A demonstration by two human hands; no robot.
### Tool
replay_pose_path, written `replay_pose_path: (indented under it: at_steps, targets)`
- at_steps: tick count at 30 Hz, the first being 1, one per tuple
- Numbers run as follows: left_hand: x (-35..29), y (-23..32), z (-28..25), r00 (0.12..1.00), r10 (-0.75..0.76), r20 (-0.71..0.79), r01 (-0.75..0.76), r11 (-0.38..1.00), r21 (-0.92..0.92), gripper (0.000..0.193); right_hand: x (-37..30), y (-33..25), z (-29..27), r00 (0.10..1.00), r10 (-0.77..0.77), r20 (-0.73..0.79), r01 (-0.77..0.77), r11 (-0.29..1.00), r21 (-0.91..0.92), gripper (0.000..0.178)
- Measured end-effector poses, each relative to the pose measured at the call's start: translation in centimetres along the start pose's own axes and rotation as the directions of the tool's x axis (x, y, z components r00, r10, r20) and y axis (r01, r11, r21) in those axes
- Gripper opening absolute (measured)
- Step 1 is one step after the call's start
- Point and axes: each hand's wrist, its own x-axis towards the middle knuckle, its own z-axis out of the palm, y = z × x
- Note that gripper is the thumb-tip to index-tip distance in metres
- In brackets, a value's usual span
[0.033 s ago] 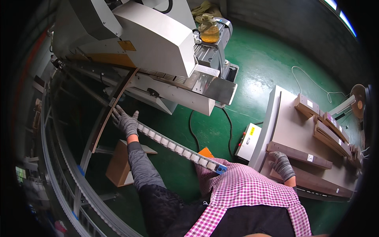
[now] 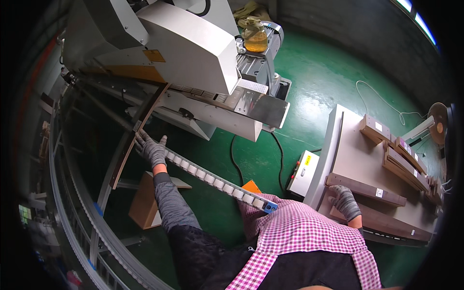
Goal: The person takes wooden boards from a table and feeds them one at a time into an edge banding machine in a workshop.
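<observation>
My left hand (image 2: 151,150), in a grey knit glove, reaches forward with its fingers spread. It lies flat against a long thin brown strip (image 2: 140,130) that leans under the white machine (image 2: 193,53), at the far end of a roller rail (image 2: 217,183). My right hand (image 2: 344,202), also gloved, curls over the near end of a dark brown plank (image 2: 372,190) on the pale worktable (image 2: 353,154) at my right. My checked shirt fills the lower middle of the view.
Several more brown planks and blocks (image 2: 403,159) lie at the back of the worktable. A white control box (image 2: 303,171) and black cables sit on the green floor (image 2: 338,72). A cardboard box (image 2: 145,203) is under my left arm, beside a curved conveyor frame (image 2: 72,193).
</observation>
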Motion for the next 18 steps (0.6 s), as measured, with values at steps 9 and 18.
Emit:
replay_pose_path:
  at_steps: [9, 18]
  targets:
    - [7.9, -2.8, 8.9, 0.926, 0.373, 0.058, -0.362, 0.92, -0.148, 0.082, 0.9, 0.0, 0.3, 0.991, 0.099, 0.095, -0.082, 0.983, -0.165, 0.035]
    - [-1.5, 2.2, 4.3, 0.791, 0.589, 0.163, -0.479, 0.764, -0.432, 0.052, -1.6, 0.8, 0.4, 0.994, 0.105, 0.006, -0.105, 0.994, 0.017, 0.04]
